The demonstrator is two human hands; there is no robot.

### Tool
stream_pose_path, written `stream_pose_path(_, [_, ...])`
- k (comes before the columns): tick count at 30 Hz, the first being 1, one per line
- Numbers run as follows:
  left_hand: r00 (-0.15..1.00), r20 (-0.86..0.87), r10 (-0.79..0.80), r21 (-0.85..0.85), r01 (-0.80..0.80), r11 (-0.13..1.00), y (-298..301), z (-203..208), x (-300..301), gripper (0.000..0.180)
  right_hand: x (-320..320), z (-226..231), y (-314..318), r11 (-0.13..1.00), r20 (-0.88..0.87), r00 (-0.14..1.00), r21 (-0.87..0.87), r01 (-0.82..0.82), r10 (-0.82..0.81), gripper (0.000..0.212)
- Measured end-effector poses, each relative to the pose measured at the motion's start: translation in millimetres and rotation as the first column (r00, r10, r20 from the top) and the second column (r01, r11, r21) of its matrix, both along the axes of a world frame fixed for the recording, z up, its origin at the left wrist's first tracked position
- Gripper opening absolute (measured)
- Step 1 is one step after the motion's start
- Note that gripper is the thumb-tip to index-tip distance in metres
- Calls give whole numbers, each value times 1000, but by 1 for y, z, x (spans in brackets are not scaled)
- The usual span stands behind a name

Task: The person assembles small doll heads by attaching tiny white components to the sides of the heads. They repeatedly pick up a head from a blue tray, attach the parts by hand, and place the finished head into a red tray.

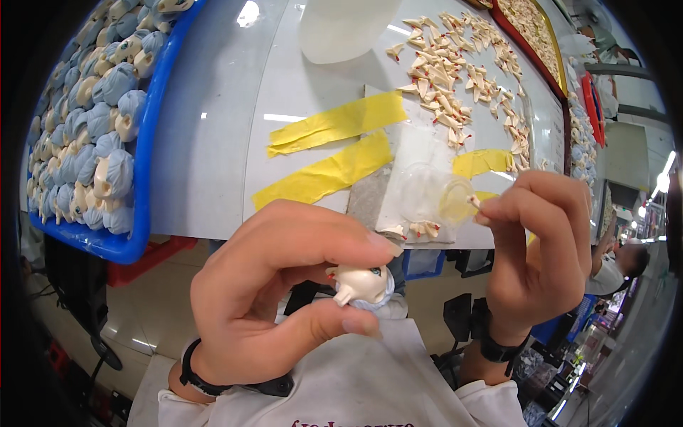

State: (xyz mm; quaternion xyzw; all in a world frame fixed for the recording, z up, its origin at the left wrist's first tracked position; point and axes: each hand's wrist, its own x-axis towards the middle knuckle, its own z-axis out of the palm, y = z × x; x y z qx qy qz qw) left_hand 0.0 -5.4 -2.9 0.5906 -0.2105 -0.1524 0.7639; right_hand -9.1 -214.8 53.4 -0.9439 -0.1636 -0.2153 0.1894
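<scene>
Between the thumb and fingers of my left hand (267, 285) is a small doll head (361, 285), cream with pale blue hair and a painted eye. It is tipped on its side, a short stub pointing down and left; a spot of red shows at its left edge. My right hand (537, 242), raised to the right, pinches a tiny cream piece with a red tip (474, 202). Just left of those fingertips sits a small clear round dish (455, 198) on the table's near edge. A few more red-tipped cream pieces (425, 228) lie below the dish.
A blue tray (146, 171) full of blue-haired doll heads stands at left. Many red-tipped pieces (441, 78) are scattered at the back right. Yellow tape strips (327, 174) cross the white table (206, 142). A translucent white container (345, 28) stands behind; a person (612, 267) is at far right.
</scene>
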Motion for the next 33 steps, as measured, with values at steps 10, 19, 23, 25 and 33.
stream_pose_path(10, [923,-358,140,-144,-202,969,-27,22,-9,48,-2,-5,11,952,17,999,301,-46,43,15])
stream_pose_path(19, [982,-147,115,-55,-124,991,-20,14,-13,52,-28,4,31,903,-97,989,424,-63,115,10])
stream_pose_path(23, [993,-32,115,5,-115,993,-16,11,-16,50,-32,-4,31,946,22,998,315,-70,66,11])
stream_pose_path(25, [990,-41,133,30,-132,991,-18,14,-17,49,-31,-3,29,946,-2,995,310,-91,97,12])
stream_pose_path(33, [975,148,167,147,-189,971,-18,20,-16,47,-34,16,6,848,-279,920,521,-97,277,30])
